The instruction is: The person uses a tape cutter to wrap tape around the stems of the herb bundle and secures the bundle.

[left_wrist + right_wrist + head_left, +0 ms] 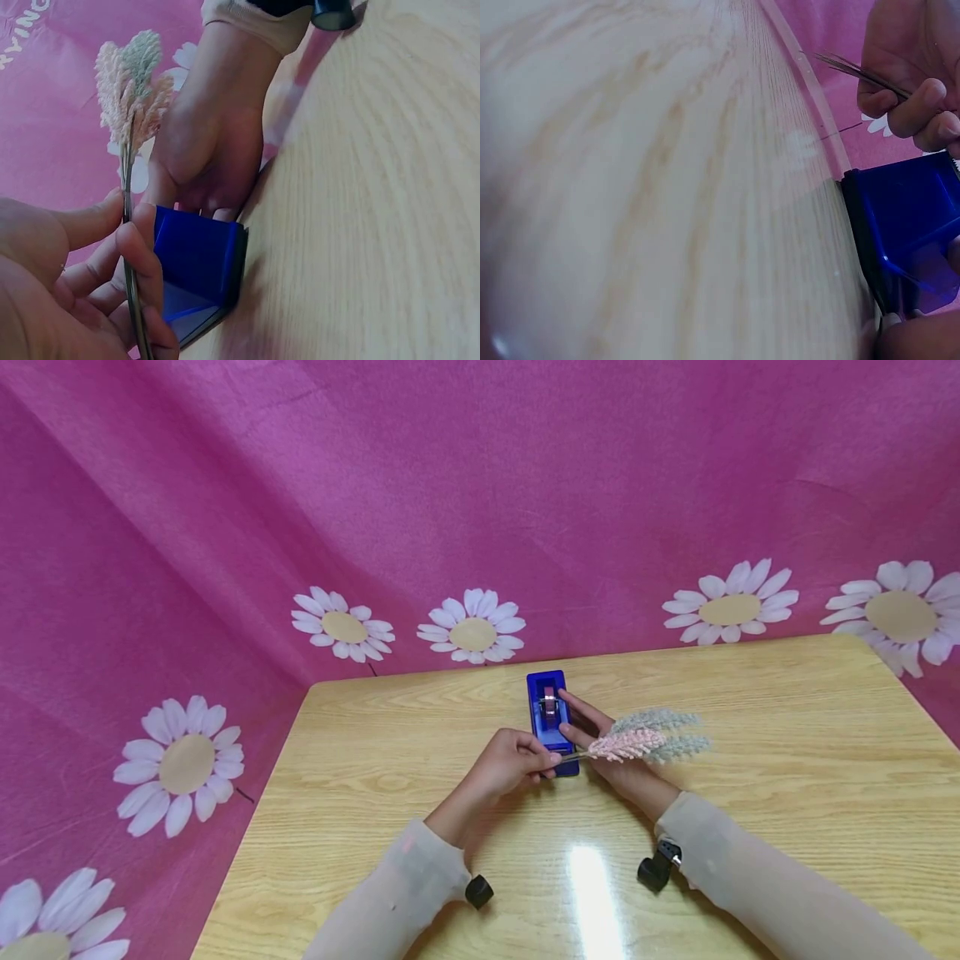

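Observation:
A blue tape dispenser (550,710) with a roll of tape inside stands on the wooden table. My right hand (626,774) holds the dispenser along its right side, with fingers at its edge. In my left hand (510,764) I pinch the thin stems of a bunch of artificial flower sprigs (628,744) between thumb and fingers. Their fluffy heads are pink and pale grey-green and point right, over the right hand. The left wrist view shows the stems (131,277) beside the dispenser (199,255). Bare stem ends (859,71) stick out past the left hand in the right wrist view.
The light wooden table (360,793) reaches back to a magenta cloth (480,485) printed with white daisies. Dark wrist-worn devices (655,870) sit at both cuffs. A bright light reflection lies on the table's front part.

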The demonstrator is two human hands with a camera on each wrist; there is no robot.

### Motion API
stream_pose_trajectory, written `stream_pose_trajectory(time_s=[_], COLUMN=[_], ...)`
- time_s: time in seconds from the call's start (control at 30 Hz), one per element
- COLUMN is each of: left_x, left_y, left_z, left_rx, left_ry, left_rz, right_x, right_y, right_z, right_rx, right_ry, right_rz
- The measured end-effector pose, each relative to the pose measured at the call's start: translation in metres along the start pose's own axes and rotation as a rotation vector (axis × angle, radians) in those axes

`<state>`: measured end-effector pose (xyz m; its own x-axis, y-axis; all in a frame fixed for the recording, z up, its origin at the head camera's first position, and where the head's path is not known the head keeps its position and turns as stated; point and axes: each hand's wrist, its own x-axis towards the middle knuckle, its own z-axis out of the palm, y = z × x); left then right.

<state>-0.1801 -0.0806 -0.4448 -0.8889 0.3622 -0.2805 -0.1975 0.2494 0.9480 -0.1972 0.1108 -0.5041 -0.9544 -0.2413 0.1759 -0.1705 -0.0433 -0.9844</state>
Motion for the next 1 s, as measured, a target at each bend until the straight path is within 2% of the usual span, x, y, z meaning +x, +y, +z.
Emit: stream_pose_trajectory(time_s=[0.13, 0.27, 0.33, 0.5, 0.8, 1.0], left_x=[-0.002, -0.006, -0.008, -0.012, -0.013, -0.011], left_y=[0.0, 0.003, 0.003, 0.003, -0.002, -0.004], left_z=[0.002, 0.004, 0.006, 0.008, 0.007, 0.009], left_rx=[0.068, 0.192, 0.212, 0.171, 0.1, 0.112], left_ry=[0.039, 0.104, 0.114, 0.096, 0.08, 0.111], left_rz=[0.021, 0.05, 0.052, 0.054, 0.09, 0.121], right_x=[-0.001, -0.002, -0.002, -0.002, 0.0, 0.001], right_y=[-0.004, -0.014, -0.019, -0.022, -0.007, 0.0], right_z=[0.002, 0.005, 0.007, 0.008, 0.005, 0.004], right_rx=[0.014, 0.052, 0.068, 0.075, 0.034, 0.037], right_ry=[0.008, 0.023, 0.034, 0.046, 0.025, 0.023], right_rz=[-0.023, 0.005, 0.046, 0.084, -0.055, -0.051])
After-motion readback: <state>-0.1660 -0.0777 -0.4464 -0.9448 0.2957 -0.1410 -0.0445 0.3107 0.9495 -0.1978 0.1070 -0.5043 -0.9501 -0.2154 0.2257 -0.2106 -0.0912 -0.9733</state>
